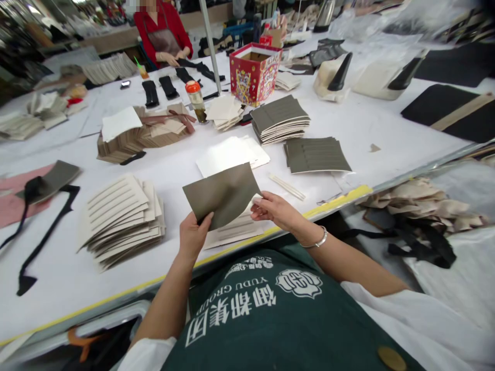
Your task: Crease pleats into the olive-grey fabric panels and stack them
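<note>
A flat grey-olive sheet (222,193) with a pale underside is held above the table's front edge. My left hand (194,232) grips its lower left edge, thumb on top. My right hand (276,208) pinches its lower right corner, where the pale side curls up. Below the sheet lies a pale ridged panel (232,232), partly hidden. To the left stands a stack of pale ridged panels (124,216). Beyond the sheet are white sheets (228,154), and to their right a small stack of grey ridged panels (317,154) and a taller one (280,118).
Thin white strips (288,186) lie right of the sheet. Farther back are a red box (253,74), a jar with an orange lid (196,100) and a brown bundle (143,134). Black straps (48,237) lie at left. Across the table a person in red (164,33) handles black pieces.
</note>
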`<state>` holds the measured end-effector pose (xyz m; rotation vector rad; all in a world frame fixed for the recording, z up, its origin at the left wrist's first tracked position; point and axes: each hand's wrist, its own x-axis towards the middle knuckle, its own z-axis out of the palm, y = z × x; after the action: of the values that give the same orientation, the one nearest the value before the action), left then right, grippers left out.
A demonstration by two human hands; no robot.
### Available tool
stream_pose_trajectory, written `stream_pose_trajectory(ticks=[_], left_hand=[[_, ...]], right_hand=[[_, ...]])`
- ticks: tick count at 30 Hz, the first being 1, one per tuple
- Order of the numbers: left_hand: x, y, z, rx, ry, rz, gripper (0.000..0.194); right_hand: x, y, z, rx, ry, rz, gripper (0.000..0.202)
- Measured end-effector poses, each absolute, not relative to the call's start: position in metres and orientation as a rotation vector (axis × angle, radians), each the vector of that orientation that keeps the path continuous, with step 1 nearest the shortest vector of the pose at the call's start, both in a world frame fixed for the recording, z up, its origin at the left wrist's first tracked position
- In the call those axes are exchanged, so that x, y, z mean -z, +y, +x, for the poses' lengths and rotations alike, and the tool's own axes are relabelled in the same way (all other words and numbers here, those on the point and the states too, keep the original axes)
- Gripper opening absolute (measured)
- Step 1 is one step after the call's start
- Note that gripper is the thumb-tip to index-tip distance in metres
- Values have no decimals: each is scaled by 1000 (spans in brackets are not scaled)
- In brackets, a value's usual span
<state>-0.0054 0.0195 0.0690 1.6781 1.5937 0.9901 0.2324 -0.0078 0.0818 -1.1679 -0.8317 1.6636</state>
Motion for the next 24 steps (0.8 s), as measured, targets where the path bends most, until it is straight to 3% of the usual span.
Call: stream_pose_trajectory(ticks=[6,12,17,24], left_hand=[[-69,3,-9,-855,1560,1803,29],[-63,8,-14,-877,1642,1775,40],[-47,10,-11,-769,1674,1793,42],[-27,14,-15,-763,1671,1589,44]], right_hand=[[-61,-4,238,-1796,-665,-1245,39],[-54,-7,246,-1706,-1349,-1466,21],[-47,-11,257,-1393,-1785,-1743,26],[-48,-7,260,-1410,-2015,-1742,26]])
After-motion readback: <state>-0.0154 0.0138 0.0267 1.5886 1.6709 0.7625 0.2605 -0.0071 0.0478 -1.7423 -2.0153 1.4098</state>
